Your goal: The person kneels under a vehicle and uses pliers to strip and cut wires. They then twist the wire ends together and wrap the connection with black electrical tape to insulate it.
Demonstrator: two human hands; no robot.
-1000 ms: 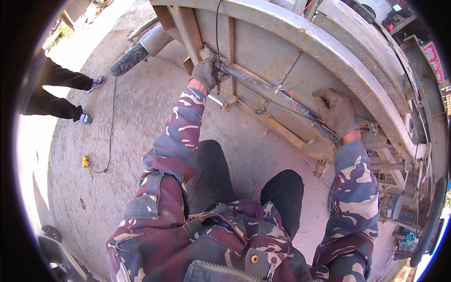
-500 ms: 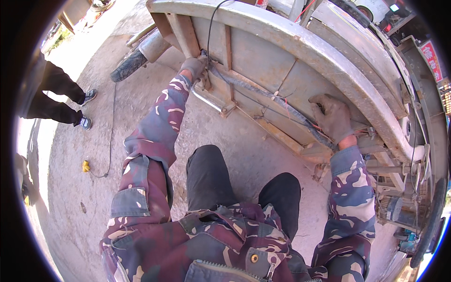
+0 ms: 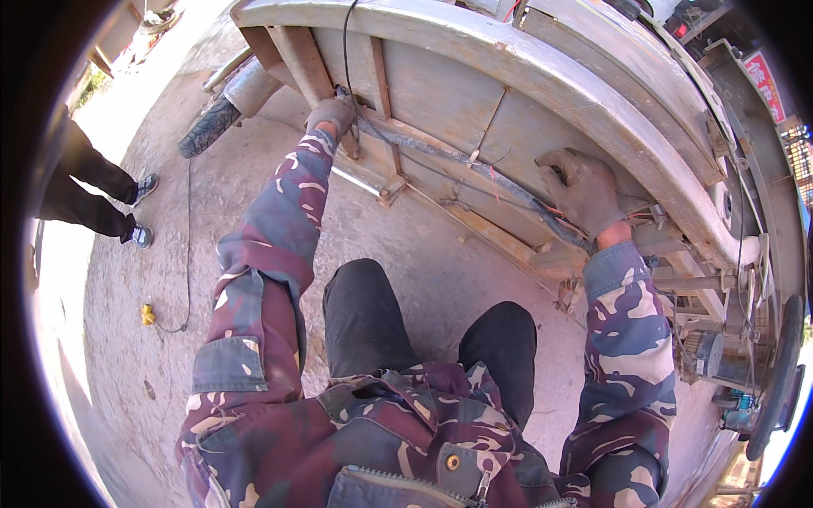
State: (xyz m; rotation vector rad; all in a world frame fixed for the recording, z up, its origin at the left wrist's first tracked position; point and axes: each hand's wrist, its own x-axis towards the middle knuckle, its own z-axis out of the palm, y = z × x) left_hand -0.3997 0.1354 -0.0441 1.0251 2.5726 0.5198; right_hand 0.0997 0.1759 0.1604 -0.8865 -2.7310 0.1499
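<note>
The gloved left hand [image 3: 332, 115] was at the left end of a dark, wrapped wiring harness [image 3: 518, 191], beside a rusty metal upright [image 3: 301, 63]; its fingers were partly hidden, so I could not tell what that grip grasped. The gloved right hand [image 3: 589, 195] lay near the harness's right end, its fingers curled with a gap at the thumb; whether it held a wire could not be made out. The harness ran slanting along the underside panel [image 3: 449, 80] of a metal frame [image 3: 542, 63], with a thin red wire [image 3: 494, 182] hanging at its middle. A black cable [image 3: 346, 51] dropped past the left hand. A tyre [image 3: 209, 127] showed further left.
</note>
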